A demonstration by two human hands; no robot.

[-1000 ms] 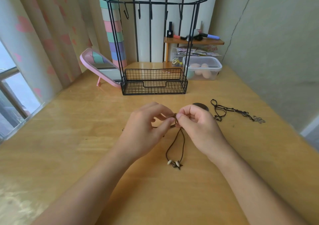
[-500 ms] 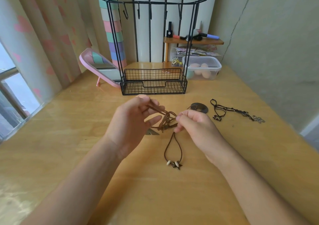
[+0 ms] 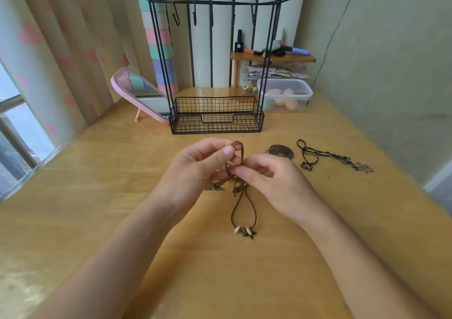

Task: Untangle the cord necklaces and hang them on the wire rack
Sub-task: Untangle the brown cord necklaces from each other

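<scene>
Right now both hands meet over the middle of the bench [image 3: 97, 172], busy with a tangle of brown cord necklaces [image 3: 236, 164] held just above the wood. The left hand [image 3: 195, 172] has its grip clamped on the tangle, with thumb and forefinger pinching a small loop of cord raised at the top. The right hand [image 3: 276, 186], close beside it at 4 o'clock, has its grip closed on the same tangle lower down, thumb and forefinger pinching the cords where they bunch.

From that bunch a long loop runs toward 6 o'clock and lies on the bench, ending in a beaded pendant [image 3: 245, 232] with two pale beads and a dark star. A small metal triangular charm [image 3: 215, 187] shows at 7 o'clock of the tangle, under the left hand. I cannot tell which cord carries it.

Taking the tangle as the dial's centre, the wire rack [image 3: 215, 125] stands at 12 o'clock, well apart, with hooks along its top bar and a mesh basket at its foot. A dark disc pendant [image 3: 281, 151] lies at 2 o'clock, near the right hand's knuckles. Farther out toward 3 o'clock, a black cord necklace [image 3: 327, 154] lies on the bench, apart from both hands.

A pink mirror [image 3: 139, 91] leans at 10 o'clock beside the rack. A clear plastic box [image 3: 285, 93] sits at 1 o'clock, with a small wooden shelf [image 3: 272, 58] behind it.
</scene>
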